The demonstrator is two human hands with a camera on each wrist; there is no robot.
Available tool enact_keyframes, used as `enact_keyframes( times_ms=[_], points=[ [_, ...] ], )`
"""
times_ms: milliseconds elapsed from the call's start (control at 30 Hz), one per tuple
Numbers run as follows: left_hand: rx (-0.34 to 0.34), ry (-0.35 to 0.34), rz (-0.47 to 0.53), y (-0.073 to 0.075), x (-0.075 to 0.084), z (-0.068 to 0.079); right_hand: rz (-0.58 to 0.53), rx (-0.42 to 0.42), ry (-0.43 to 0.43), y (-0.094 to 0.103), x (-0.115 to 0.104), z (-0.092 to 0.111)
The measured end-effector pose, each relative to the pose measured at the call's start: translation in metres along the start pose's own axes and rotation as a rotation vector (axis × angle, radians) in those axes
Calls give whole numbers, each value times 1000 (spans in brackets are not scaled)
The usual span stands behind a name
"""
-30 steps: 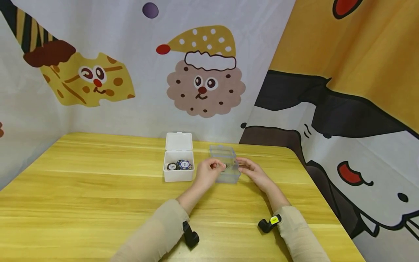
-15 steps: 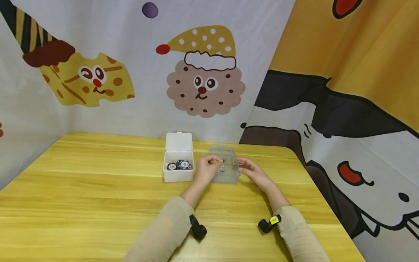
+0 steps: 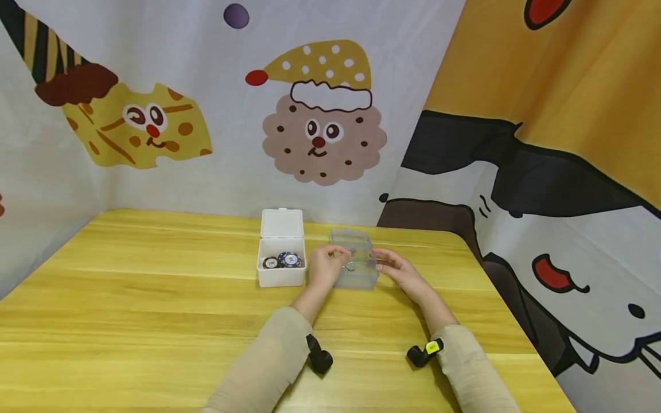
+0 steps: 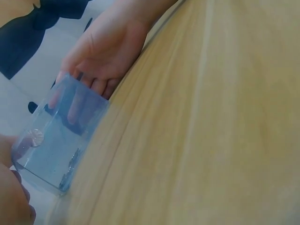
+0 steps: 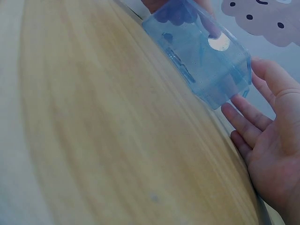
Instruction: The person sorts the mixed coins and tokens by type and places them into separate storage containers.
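Note:
A clear plastic box (image 3: 357, 281) with its lid raised stands right of the table's middle. My left hand (image 3: 323, 267) reaches over its left side and pinches a silver coin (image 5: 219, 43) between thumb and finger, inside the box. More silver coins (image 4: 70, 164) lie on the box's floor, seen edge-on through the wall in both wrist views. My right hand (image 3: 405, 276) rests against the box's right side, its fingers (image 5: 246, 123) fairly straight along the wall. Left of the box stands an open white box (image 3: 281, 278) holding several poker chips (image 3: 291, 260), black and blue.
Both boxes stand near the back of the yellow wood-grain table (image 3: 155, 321). A printed curtain (image 3: 206, 183) with cartoon figures hangs behind the table and along the right. The white box's lid (image 3: 282, 222) stands upright at its back.
My left hand has drawn back slightly left within the clear box, uncovering coins beneath it, and its forearm has swung right. My right hand and both boxes have stayed put.

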State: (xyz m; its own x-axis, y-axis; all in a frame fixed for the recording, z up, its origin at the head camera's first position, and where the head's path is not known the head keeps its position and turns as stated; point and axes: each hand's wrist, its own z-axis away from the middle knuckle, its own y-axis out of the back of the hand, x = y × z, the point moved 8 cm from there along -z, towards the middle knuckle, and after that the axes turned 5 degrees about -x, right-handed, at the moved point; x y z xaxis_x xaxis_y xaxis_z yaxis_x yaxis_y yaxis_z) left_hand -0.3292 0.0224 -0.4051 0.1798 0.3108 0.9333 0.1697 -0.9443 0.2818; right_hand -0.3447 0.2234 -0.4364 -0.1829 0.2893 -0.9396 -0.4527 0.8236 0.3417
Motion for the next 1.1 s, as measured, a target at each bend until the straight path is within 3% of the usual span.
enact_keyframes(
  times_ms=[267,533,900,1100],
  points=[
    [7,123,36,-3,-12,-2,-22,-12,4,-1,-1,-1],
    [-11,146,22,-4,-15,-2,-12,7,1,0,0,-1],
    [11,78,29,1,-2,5,-38,-21,0,-2,-3,-1],
    [-28,34,68,4,9,12,-30,-37,-7,-6,-17,4]
  ],
)
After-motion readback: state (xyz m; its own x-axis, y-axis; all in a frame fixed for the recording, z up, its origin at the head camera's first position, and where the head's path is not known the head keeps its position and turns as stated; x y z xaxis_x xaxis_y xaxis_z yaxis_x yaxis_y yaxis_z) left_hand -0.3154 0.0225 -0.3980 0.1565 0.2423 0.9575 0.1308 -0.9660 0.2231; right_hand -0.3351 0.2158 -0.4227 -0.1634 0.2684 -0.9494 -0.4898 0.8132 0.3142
